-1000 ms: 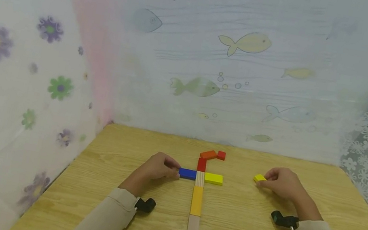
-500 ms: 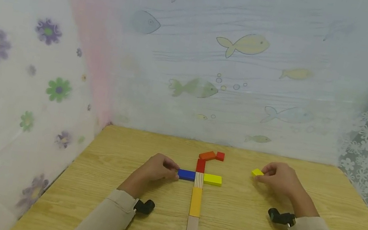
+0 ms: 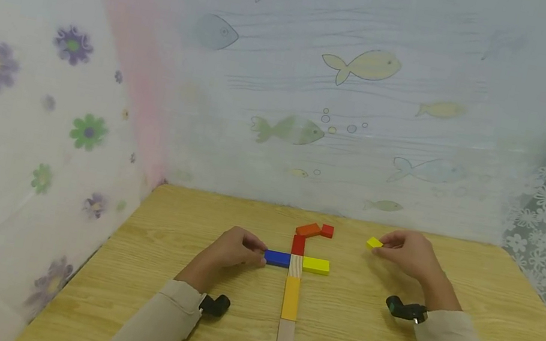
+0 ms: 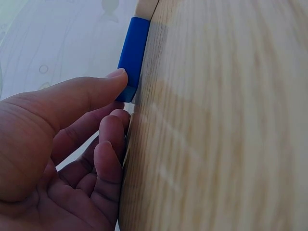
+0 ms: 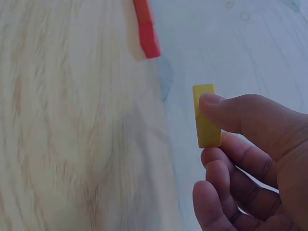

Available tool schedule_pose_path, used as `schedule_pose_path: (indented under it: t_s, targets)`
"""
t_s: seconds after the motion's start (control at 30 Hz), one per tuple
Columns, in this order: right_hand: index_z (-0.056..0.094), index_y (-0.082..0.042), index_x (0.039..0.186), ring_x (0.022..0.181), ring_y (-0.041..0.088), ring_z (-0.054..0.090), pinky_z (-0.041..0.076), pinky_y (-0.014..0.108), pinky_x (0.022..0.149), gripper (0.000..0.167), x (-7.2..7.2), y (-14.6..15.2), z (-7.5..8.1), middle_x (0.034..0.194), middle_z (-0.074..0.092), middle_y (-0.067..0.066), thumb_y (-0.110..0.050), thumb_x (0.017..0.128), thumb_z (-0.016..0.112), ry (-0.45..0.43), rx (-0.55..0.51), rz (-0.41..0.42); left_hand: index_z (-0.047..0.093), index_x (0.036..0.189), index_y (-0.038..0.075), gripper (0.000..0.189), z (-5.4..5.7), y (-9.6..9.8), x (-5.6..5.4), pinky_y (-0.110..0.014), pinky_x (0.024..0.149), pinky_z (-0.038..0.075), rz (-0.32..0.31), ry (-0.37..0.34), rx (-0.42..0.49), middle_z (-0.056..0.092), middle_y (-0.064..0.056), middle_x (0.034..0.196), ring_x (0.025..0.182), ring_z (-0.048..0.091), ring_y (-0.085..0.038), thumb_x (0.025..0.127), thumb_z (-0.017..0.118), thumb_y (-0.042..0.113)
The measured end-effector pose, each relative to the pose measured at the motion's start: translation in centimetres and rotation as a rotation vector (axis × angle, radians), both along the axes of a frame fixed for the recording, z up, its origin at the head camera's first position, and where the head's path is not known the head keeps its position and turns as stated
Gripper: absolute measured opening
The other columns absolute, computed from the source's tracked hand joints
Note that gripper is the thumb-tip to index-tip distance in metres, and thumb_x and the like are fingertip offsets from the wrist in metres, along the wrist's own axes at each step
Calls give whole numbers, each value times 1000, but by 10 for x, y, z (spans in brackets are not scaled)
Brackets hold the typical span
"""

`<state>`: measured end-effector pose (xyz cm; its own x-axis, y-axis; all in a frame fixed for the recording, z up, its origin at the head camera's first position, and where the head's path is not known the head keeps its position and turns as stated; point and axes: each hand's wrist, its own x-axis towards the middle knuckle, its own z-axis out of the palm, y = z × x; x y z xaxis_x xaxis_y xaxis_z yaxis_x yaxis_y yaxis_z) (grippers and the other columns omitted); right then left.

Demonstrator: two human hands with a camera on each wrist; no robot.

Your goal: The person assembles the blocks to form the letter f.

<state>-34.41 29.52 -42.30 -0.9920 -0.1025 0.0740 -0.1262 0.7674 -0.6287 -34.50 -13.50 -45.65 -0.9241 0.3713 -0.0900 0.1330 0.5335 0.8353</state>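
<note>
My left hand (image 3: pixel 236 247) pinches the outer end of a blue block (image 3: pixel 277 258) lying on the table; in the left wrist view the thumb rests on that block (image 4: pixel 134 48). The blue block's other end meets a pale striped wooden block (image 3: pixel 296 266), and a yellow block (image 3: pixel 316 266) lies on the opposite side of it. Raised off the table, a small yellow block (image 3: pixel 374 244) is pinched between thumb and fingers of my right hand (image 3: pixel 411 256). The right wrist view shows this small yellow block (image 5: pixel 208 130) from close up.
Below the striped block, an orange-yellow block (image 3: pixel 291 299) and a greyish wooden block (image 3: pixel 285 340) continue the line. Above it lie a red block (image 3: pixel 299 244), a slanted orange block (image 3: pixel 309 229) and a small red block (image 3: pixel 327 231). Patterned sheets surround the table (image 3: pixel 126 321).
My right hand has lifted the small yellow block and carried it leftward and farther from me. The left hand stays at the blue block's end.
</note>
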Motion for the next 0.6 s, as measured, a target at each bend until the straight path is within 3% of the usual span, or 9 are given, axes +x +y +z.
schedule_pose_path:
  t_s: [0.3, 0.6]
  targets:
    - [74, -6, 122, 101, 31, 67, 55, 38, 76, 49, -5, -14, 2, 112, 72, 13, -42, 90, 80, 3, -31, -13, 81, 113, 15, 27, 0, 0, 0, -31, 74, 55, 6, 2, 7, 74, -2, 107, 88, 62, -18, 87, 85, 23]
    - [72, -7, 127, 110, 34, 63, 54, 44, 85, 51, -13, -25, 2, 121, 69, 16, -42, 91, 79, -13, -88, -53, 81, 113, 15, 27, -1, 0, -1, -31, 76, 55, 1, 2, 5, 74, -1, 106, 90, 62, -17, 87, 85, 23]
